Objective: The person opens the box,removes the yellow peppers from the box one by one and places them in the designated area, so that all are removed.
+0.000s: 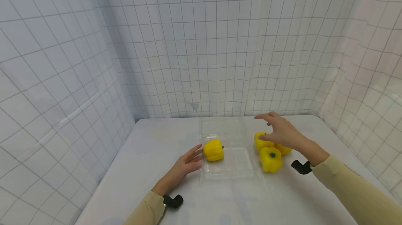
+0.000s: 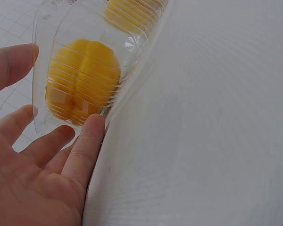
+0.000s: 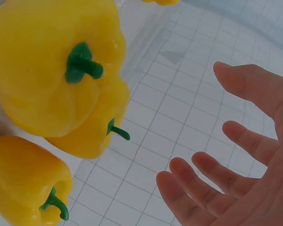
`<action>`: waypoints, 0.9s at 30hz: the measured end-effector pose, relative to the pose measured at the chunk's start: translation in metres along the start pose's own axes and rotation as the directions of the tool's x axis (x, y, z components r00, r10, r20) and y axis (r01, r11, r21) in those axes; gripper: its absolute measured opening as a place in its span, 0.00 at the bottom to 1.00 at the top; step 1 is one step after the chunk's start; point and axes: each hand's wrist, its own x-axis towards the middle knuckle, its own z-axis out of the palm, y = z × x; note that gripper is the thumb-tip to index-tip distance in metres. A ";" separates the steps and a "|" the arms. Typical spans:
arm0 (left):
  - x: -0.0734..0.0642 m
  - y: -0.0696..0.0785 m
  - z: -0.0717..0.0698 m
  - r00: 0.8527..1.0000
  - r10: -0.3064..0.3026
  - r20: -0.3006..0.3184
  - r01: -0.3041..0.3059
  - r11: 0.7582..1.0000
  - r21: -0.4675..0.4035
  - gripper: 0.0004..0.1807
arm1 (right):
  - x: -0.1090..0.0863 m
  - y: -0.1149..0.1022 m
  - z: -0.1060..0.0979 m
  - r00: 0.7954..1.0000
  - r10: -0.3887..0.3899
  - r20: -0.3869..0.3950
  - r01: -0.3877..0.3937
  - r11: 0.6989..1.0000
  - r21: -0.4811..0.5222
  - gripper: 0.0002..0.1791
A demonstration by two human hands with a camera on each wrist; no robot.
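A clear plastic clamshell container (image 1: 237,164) lies opened on the table, its lid (image 1: 221,128) folded back toward the far wall. One yellow bell pepper (image 1: 213,150) lies on its side in the near half, stem pointing right. My left hand (image 1: 182,165) is at the container's left side, fingers relaxed and fingertips right at the clear wall (image 2: 40,89). Over the peppers on the right, my right hand (image 1: 282,130) hovers with thumb and fingers spread, holding nothing. Beneath and beside it are three yellow bell peppers (image 1: 271,160) with green stems, grouped closely in the right wrist view (image 3: 52,61).
The white table (image 1: 150,148) is enclosed by a grid-patterned sheet at the back (image 1: 220,60), left (image 1: 56,78) and right (image 1: 370,60). The pepper group stands just right of the container. A black strap end (image 1: 173,201) sticks out from the left wrist.
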 end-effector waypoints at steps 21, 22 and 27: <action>0.001 -0.003 0.000 1.000 -0.014 0.002 0.014 1.000 -0.012 0.37 | 0.025 -0.037 0.036 0.998 -0.006 -0.055 0.018 0.975 0.219 0.37; 0.001 -0.003 0.000 1.000 -0.016 0.002 0.016 1.000 -0.010 0.37 | 0.026 -0.037 0.038 0.998 -0.010 -0.057 0.023 0.973 0.231 0.37; 0.002 -0.003 -0.001 1.000 -0.014 0.007 0.014 1.000 -0.022 0.37 | 0.031 -0.039 0.052 0.996 -0.030 -0.078 0.052 0.951 0.304 0.36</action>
